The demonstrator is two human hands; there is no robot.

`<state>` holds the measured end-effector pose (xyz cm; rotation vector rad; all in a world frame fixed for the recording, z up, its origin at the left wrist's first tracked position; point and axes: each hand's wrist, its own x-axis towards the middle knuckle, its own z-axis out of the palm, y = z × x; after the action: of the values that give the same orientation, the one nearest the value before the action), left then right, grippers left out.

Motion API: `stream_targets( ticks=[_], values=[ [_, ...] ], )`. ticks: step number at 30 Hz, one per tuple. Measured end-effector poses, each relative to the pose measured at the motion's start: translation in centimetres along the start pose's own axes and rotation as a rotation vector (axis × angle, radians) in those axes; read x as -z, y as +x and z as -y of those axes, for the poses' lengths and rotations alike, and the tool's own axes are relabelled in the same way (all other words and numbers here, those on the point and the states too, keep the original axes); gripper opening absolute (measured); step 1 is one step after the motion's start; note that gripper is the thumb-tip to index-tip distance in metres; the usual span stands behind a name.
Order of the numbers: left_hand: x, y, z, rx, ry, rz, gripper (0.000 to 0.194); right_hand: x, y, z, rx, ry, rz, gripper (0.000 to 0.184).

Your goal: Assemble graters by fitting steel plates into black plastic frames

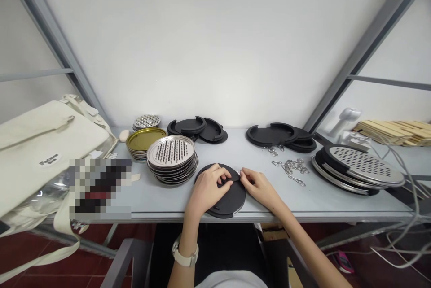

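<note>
A black round holder (232, 200) lies at the front edge of the table, partly covered by my hands. My left hand (209, 185) rests over it, fingers curled and thumb pressed in on a dark part of its upper side. Just to the right, my right hand (258, 188) pinches a small metal clip (239, 172) at the holder's rim. Most of that clip is hidden by the fingertips. Several loose wire clips (292, 167) lie right of my hands. Left of the holder stands a stack of round metal graters (171, 152).
Gold-coloured round metal discs (145, 137) are stacked at the back left. More black holders (272, 134) lie along the wall. Assembled graters (363, 167) are piled on the right, near cables (409, 167). A cream bag (50, 144) occupies the left side.
</note>
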<state>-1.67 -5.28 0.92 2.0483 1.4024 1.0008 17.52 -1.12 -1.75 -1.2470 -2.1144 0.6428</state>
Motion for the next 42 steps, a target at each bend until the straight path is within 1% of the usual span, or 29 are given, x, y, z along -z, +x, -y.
stream_targets(
  ticks=[12, 22, 27, 29, 37, 42],
  values=[
    [0.00, -0.05, -0.09, 0.003, -0.001, -0.010, 0.006, 0.13, -0.05, 0.01, 0.001, 0.024, 0.021, 0.032],
    [-0.04, 0.14, 0.05, 0.008, -0.003, -0.034, 0.011, 0.27, 0.01, 0.18, 0.003, 0.029, 0.035, 0.033],
    [0.04, 0.00, -0.14, -0.002, 0.006, -0.033, 0.005, 0.33, -0.01, 0.12, 0.008, 0.007, 0.049, 0.031],
    [0.03, -0.02, -0.13, 0.005, 0.010, -0.029, 0.007, 0.32, -0.03, 0.07, 0.011, -0.002, 0.051, 0.031],
    [0.09, 0.04, -0.13, 0.009, 0.019, -0.016, 0.007, 0.26, -0.07, 0.30, 0.020, 0.027, 0.019, 0.032],
    [0.16, 0.03, -0.16, 0.006, 0.023, -0.015, 0.007, 0.35, 0.05, 0.45, -0.003, 0.044, 0.007, 0.034]
  ],
)
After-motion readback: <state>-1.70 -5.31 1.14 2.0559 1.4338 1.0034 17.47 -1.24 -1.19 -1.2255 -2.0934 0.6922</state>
